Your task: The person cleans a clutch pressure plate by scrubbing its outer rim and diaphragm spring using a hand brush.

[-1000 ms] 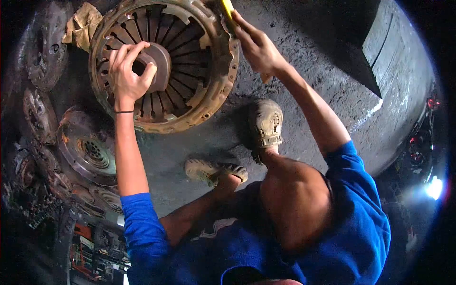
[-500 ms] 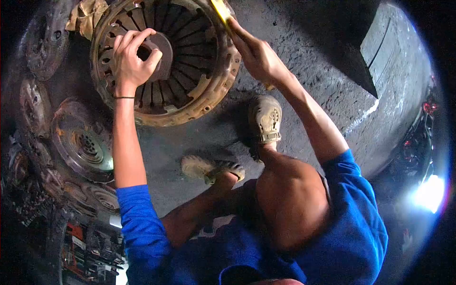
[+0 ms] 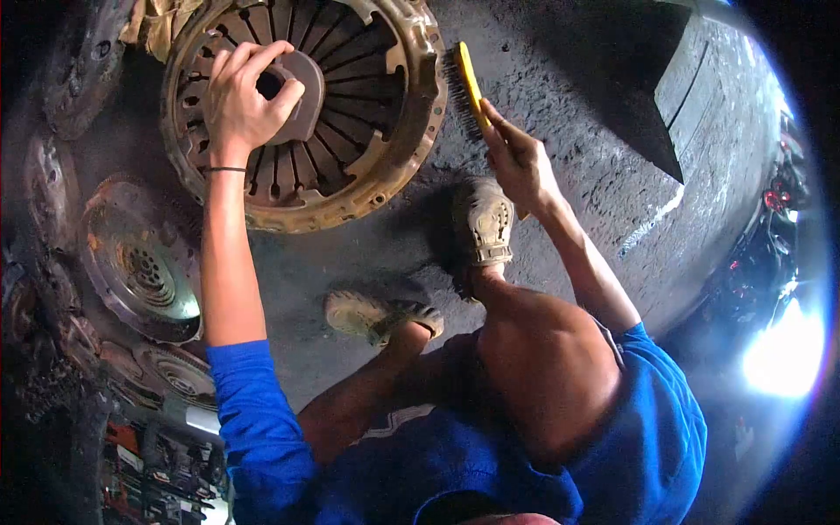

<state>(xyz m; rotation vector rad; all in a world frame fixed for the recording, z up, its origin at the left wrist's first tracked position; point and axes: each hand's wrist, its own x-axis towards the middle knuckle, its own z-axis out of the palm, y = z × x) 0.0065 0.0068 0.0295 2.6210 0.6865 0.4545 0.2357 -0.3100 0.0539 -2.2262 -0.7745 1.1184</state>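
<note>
A round clutch pressure plate (image 3: 418,138), rusty brown with radial spring fingers, stands tilted at the top of the view. My left hand (image 3: 243,103) is curled on its grey central hub (image 3: 306,96), thumb and fingers around the hole. In my right hand (image 3: 522,164) is a wire brush (image 3: 470,77) with a yellow handle. Its dark bristles face the plate's right rim, with a small gap between them. The lower end of the handle is mostly hidden by the hand.
More round, dirty metal discs (image 3: 144,262) lie along the left side. A brown crumpled piece (image 3: 162,26) sits at top left. My shoe (image 3: 487,223) is just below the plate on the dark, rough floor (image 3: 577,166). A bright lamp (image 3: 785,350) glares at right.
My right hand has swung the wire brush right and down, off the plate's upper right rim. The bristles now show. My left hand stays on the hub.
</note>
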